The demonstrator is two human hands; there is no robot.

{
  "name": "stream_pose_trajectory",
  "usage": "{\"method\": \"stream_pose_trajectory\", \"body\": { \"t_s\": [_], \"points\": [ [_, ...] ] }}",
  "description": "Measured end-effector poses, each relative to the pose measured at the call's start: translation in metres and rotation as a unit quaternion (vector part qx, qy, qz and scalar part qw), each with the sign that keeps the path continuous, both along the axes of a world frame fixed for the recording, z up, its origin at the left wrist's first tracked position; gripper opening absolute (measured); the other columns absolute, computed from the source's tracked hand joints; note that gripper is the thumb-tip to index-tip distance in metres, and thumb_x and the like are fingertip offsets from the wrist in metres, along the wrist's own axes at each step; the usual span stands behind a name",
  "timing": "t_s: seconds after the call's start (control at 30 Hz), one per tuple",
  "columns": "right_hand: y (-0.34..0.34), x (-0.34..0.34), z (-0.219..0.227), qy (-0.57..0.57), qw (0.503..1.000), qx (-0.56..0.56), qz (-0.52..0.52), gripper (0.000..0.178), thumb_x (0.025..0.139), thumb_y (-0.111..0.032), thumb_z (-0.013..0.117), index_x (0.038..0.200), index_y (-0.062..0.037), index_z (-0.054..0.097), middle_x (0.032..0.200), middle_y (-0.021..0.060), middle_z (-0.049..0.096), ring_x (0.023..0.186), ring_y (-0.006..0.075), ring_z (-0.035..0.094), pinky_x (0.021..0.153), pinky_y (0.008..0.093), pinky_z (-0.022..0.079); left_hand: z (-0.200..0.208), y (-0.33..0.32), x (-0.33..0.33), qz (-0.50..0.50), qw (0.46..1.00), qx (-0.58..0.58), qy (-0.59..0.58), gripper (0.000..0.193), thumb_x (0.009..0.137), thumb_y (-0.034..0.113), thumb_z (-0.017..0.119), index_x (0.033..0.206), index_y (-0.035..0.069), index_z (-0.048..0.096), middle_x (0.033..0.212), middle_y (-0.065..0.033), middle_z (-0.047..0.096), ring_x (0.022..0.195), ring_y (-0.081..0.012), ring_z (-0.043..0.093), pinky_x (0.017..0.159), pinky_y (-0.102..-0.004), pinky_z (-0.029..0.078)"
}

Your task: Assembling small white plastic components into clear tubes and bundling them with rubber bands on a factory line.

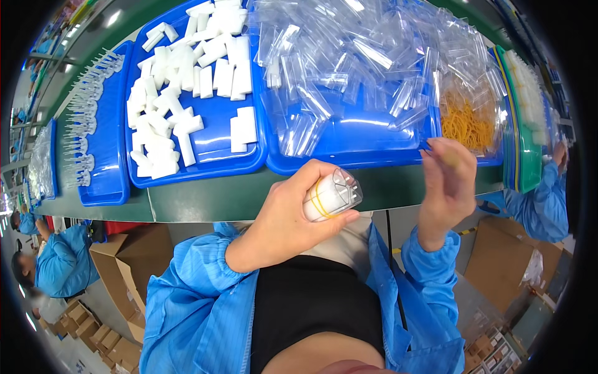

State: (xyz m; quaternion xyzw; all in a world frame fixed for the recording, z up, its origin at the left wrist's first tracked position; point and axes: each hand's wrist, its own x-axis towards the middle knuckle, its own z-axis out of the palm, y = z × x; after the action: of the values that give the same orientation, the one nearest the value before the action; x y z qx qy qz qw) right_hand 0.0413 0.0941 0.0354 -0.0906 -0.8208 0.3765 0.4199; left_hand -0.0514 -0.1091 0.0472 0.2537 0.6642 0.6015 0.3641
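Note:
My left hand (283, 212) is wrapped round a bundle (324, 198) of white pieces inside clear plastic, held just off the table's front edge. Yellow rubber bands circle its white part. The clear end points to the right, with small white tips showing inside. Off to the right, my right hand (450, 181) is raised with thumb and fingers drawn together, slightly blurred; I cannot make out what, if anything, is between them. Just beyond it, a pile of yellow rubber bands (466, 128) lies in a clear bag at the blue tray's right end.
A blue tray (212, 168) holds white blocks (162, 118). The wider blue tray (367, 134) carries clear plastic sleeves (355, 56). Further left, white toothed pieces (84, 124) line a narrow blue tray (106, 162). Stacked trays (529, 165) stand at right. Cardboard boxes (140, 262) and co-workers (62, 258) are nearby.

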Motion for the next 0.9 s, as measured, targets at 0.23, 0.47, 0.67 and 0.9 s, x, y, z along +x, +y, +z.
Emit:
{"method": "stream_pose_trajectory", "body": {
  "t_s": [0.23, 0.47, 0.67, 0.9],
  "points": [
    [-0.028, 0.014, 0.021, -0.053, 0.894, -0.408, 0.176, 0.022, 0.094, -0.001, 0.06, 0.113, 0.0073, 0.052, 0.1, 0.0195, 0.065, 0.09, 0.0254, 0.069, 0.079, 0.0367, 0.061, -0.006, -0.001, 0.004, -0.034, 0.996, -0.07, 0.041, 0.041, 0.08, 0.011, 0.081, 0.115, 0.003, 0.061, 0.106, -0.0091, 0.068, 0.096, -0.0144, 0.065, 0.085, -0.029, 0.051],
    [-0.033, 0.015, 0.023, -0.108, 0.883, -0.414, 0.193, 0.024, 0.094, -0.001, 0.062, 0.114, 0.0076, 0.054, 0.101, 0.0153, 0.064, 0.092, 0.0225, 0.069, 0.08, 0.0352, 0.061, -0.003, -0.003, 0.006, -0.035, 0.996, -0.055, 0.057, 0.042, 0.08, 0.013, 0.081, 0.116, 0.002, 0.061, 0.104, -0.0105, 0.069, 0.094, -0.0161, 0.067, 0.083, -0.0312, 0.053],
    [-0.029, 0.016, 0.023, -0.143, 0.869, -0.408, 0.24, 0.024, 0.093, 0.0, 0.064, 0.115, 0.0059, 0.055, 0.102, 0.0125, 0.065, 0.092, 0.0203, 0.069, 0.077, 0.0328, 0.059, -0.005, -0.003, 0.008, -0.035, 0.995, -0.038, 0.082, 0.04, 0.081, 0.015, 0.078, 0.112, 0.003, 0.058, 0.094, -0.0176, 0.069, 0.086, -0.0349, 0.069, 0.073, -0.039, 0.054],
    [-0.029, 0.009, 0.035, -0.161, 0.958, -0.118, 0.208, 0.019, 0.081, -0.001, 0.074, 0.097, 0.003, 0.066, 0.087, 0.0107, 0.071, 0.071, 0.018, 0.07, 0.066, 0.0278, 0.053, -0.004, -0.004, 0.005, -0.061, 0.99, -0.099, 0.081, 0.043, 0.079, 0.016, 0.082, 0.114, 0.003, 0.061, 0.099, -0.0125, 0.07, 0.088, -0.02, 0.068, 0.078, -0.033, 0.054]
  ]
}}
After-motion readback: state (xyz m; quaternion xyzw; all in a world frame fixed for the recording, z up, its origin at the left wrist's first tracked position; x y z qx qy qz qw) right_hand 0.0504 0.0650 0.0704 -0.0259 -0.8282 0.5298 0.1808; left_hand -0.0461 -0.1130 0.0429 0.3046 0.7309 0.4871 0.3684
